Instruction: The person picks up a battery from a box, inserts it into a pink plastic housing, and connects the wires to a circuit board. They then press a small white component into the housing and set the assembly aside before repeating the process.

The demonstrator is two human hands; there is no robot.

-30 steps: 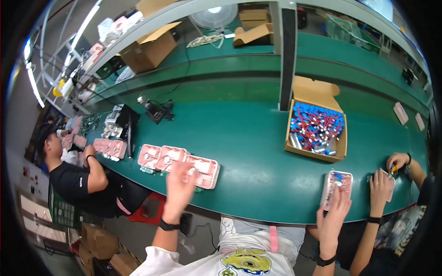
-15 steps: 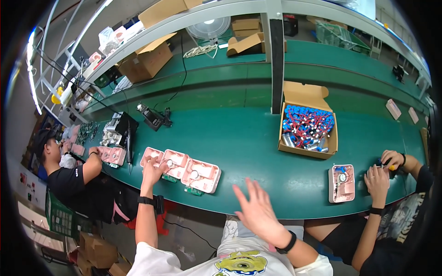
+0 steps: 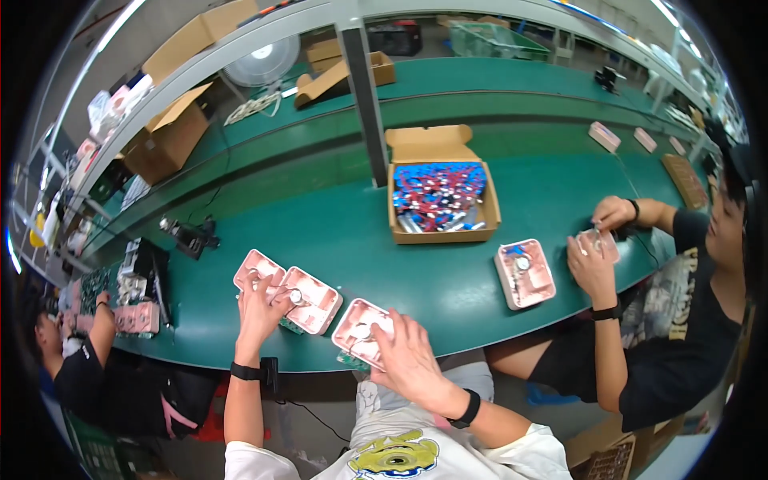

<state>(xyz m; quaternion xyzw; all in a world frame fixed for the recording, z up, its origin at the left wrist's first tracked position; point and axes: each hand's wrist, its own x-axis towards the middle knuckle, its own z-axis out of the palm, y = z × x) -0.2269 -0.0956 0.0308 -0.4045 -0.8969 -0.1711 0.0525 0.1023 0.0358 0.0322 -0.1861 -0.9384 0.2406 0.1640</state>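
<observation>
My left hand (image 3: pixel 259 314) is bent over the leftmost pink plastic housing (image 3: pixel 254 260), fingers curled into it and thumb reaching toward the middle pink housing (image 3: pixel 322 296). That one holds a round white-and-metal part, and a green circuit board shows at its lower edge. My right hand (image 3: pixel 413 362) grips the right-hand pink housing (image 3: pixel 358 320) by its right side, covering part of it. This housing sits tilted near the table's front edge, apart from the other two, with a green circuit board (image 3: pixel 352 361) hanging below it.
A cardboard box (image 3: pixel 445 237) of blue-ended cylinders with red wires stands behind. Another pink housing (image 3: pixel 526 276) lies to the right, before a co-worker's hands (image 3: pixel 594 264). A second co-worker sits at far left beside more housings (image 3: pixel 138 318). A black device (image 3: pixel 190 237) stands back left.
The view has turned right. My right hand, free above the table before, has come onto the right-hand housing, which now sits apart from the middle one. My left hand stays at the leftmost housings.
</observation>
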